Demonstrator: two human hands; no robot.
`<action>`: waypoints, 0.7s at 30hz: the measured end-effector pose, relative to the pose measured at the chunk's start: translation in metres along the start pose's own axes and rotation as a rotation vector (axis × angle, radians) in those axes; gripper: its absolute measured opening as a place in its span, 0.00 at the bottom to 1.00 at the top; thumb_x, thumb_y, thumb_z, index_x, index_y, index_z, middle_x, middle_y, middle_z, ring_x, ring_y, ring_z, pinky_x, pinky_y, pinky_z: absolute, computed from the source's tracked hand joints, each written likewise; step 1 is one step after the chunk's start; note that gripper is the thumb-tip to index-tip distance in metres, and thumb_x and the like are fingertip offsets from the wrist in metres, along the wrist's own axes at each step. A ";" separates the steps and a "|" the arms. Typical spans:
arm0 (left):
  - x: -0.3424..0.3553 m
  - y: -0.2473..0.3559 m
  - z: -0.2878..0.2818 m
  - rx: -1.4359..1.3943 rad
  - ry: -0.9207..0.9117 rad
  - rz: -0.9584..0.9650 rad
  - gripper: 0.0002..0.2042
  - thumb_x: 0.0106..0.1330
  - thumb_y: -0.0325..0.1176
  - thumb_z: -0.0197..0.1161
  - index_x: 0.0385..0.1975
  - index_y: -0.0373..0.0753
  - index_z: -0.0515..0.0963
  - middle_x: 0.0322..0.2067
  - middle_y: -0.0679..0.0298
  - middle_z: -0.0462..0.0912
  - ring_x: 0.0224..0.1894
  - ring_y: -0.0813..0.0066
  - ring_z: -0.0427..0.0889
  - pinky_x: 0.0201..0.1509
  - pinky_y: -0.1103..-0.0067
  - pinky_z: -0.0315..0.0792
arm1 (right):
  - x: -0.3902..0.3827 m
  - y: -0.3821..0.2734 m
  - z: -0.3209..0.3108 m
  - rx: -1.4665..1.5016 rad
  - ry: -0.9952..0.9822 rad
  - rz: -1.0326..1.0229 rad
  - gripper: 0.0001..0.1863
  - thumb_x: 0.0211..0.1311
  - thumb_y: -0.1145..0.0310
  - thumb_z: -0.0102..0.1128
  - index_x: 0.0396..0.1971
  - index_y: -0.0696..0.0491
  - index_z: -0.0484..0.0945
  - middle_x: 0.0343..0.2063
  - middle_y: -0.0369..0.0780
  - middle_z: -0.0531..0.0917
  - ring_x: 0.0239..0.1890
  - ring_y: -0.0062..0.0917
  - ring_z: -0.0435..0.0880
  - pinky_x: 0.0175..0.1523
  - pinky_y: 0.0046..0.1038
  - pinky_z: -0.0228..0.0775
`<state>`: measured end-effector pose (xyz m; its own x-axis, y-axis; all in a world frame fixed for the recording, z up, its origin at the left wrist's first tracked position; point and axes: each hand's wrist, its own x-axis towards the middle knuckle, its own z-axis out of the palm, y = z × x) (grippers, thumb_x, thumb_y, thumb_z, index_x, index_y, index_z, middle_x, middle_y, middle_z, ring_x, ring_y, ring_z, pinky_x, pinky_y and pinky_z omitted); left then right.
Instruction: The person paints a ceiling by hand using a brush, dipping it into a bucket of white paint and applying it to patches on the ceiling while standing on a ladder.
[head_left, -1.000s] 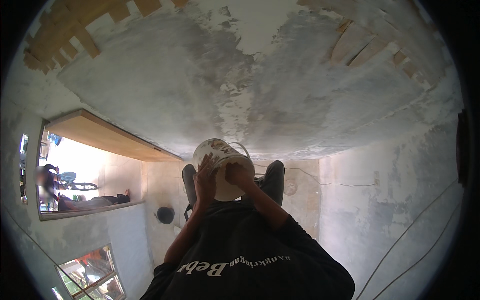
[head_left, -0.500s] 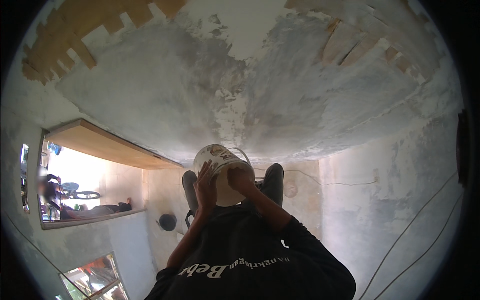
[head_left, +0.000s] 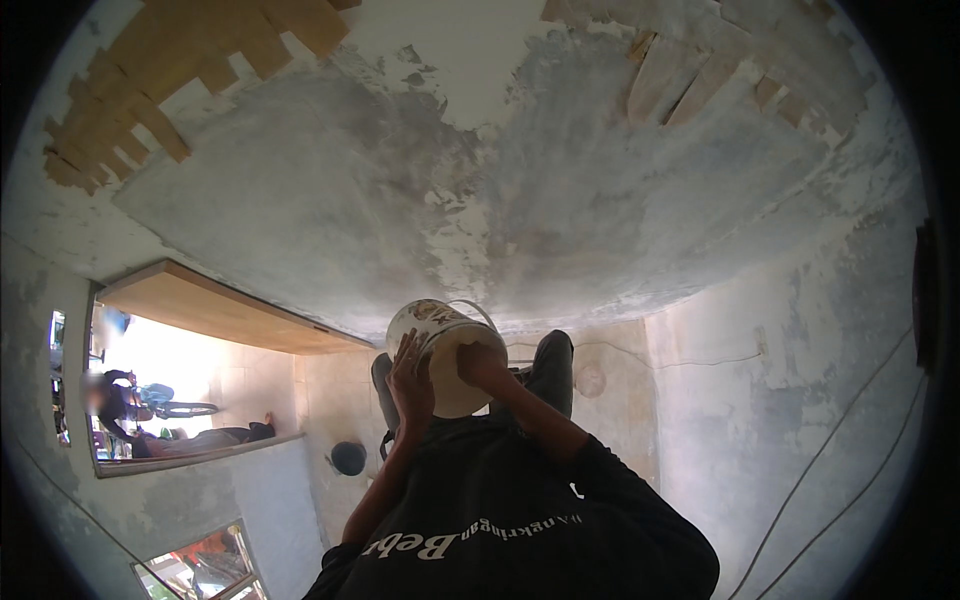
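A white plastic bucket [head_left: 408, 322] with coloured print is tipped toward me between my bent knees, its mouth facing my chest. Its thin handle [head_left: 484, 309] arches over the far side. My left hand [head_left: 409, 383] holds the bucket from the left, fingers stretched along its outer wall near the rim. Inside the mouth is my right hand [head_left: 480, 365], low against the pale inner wall. The fingers of that hand are hidden, so whether they hold anything does not show.
A round black container [head_left: 348, 458] stands on the floor to my left. Beyond a doorway with a wooden door [head_left: 220, 305] are a person [head_left: 120, 405] and a bicycle [head_left: 185, 409]. A cable [head_left: 690, 364] runs along the floor at right. Patchy grey plastered wall [head_left: 380, 200] rises ahead.
The whole view has shifted slightly, with the surroundings lower and a little to the right. My left hand stays on the bucket and my right hand stays inside, with little visible movement.
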<state>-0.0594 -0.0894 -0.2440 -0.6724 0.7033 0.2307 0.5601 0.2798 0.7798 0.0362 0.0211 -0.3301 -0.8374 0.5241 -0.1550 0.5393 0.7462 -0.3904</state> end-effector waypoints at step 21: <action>0.008 -0.033 -0.022 0.144 0.064 0.055 0.13 0.62 0.26 0.58 0.46 0.32 0.78 0.43 0.48 0.80 0.41 0.47 0.79 0.45 0.63 0.73 | 0.000 -0.024 -0.015 0.142 0.087 -0.082 0.16 0.48 0.70 0.58 0.39 0.57 0.76 0.36 0.54 0.77 0.33 0.46 0.82 0.40 0.43 0.76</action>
<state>-0.0939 -0.1073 -0.2549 -0.6657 0.6784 0.3107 0.6573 0.3361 0.6745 0.0241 0.0095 -0.3073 -0.8640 0.5019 -0.0403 0.4461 0.7259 -0.5234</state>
